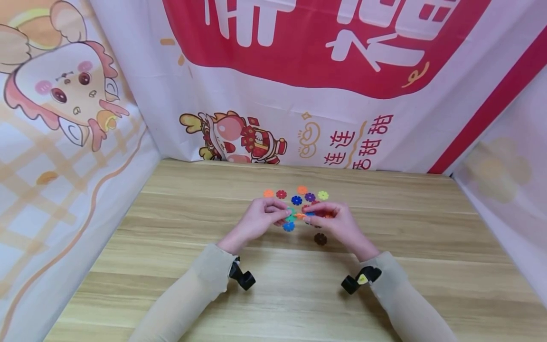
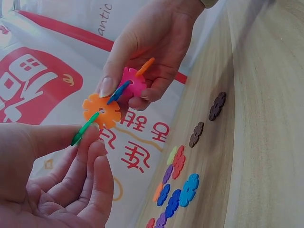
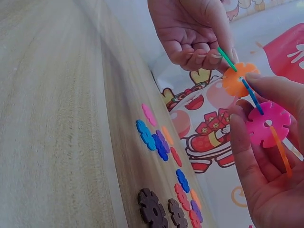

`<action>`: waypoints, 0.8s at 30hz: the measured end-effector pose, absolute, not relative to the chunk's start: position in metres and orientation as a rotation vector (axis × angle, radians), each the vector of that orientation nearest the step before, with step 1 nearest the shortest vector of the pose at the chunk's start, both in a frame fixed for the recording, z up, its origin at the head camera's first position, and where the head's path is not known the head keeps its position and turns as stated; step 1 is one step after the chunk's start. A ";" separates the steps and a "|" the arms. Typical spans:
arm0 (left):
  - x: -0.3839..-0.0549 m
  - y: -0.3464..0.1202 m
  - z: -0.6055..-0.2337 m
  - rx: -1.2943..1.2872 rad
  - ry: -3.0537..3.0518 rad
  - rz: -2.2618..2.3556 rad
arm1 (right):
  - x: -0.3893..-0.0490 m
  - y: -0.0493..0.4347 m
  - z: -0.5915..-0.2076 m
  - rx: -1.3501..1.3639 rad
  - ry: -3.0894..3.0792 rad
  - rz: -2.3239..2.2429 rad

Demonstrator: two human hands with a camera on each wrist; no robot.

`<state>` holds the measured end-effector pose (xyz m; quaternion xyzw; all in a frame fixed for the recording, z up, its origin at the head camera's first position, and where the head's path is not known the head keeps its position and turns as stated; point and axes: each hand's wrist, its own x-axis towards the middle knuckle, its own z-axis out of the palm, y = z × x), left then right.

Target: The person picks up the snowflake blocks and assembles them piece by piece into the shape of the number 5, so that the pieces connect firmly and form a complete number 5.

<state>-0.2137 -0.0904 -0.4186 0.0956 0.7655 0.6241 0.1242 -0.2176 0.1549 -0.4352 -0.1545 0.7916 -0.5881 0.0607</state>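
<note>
My left hand (image 1: pixel 258 219) pinches a green notched plastic disc (image 2: pixel 84 129), a flower-shaped linking piece, between thumb and fingertips. Its edge sits at a slot of an orange disc (image 2: pixel 113 114). That orange disc heads a short chain: a blue disc (image 2: pixel 118 93), a pink disc (image 3: pixel 275 128) and a second orange disc (image 3: pixel 281 151) follow, each crosswise to its neighbour. The right hand (image 1: pixel 339 223) holds this chain, thumb by the first orange disc and fingers curled behind the pink one. Both hands meet above the table, over scattered loose discs.
Loose discs lie flat on the wooden table (image 1: pixel 282 304): a brown one (image 1: pixel 320 239) nearest me, a light blue one (image 1: pixel 288 226), a yellow-green one (image 1: pixel 323 195) and several others. A printed cloth (image 1: pixel 265 95) hangs behind the table's far edge, with more cloth at both sides.
</note>
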 end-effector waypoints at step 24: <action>-0.232 -0.099 -0.454 0.379 2.506 1.543 | -0.217 0.167 -0.434 -0.306 2.391 -1.832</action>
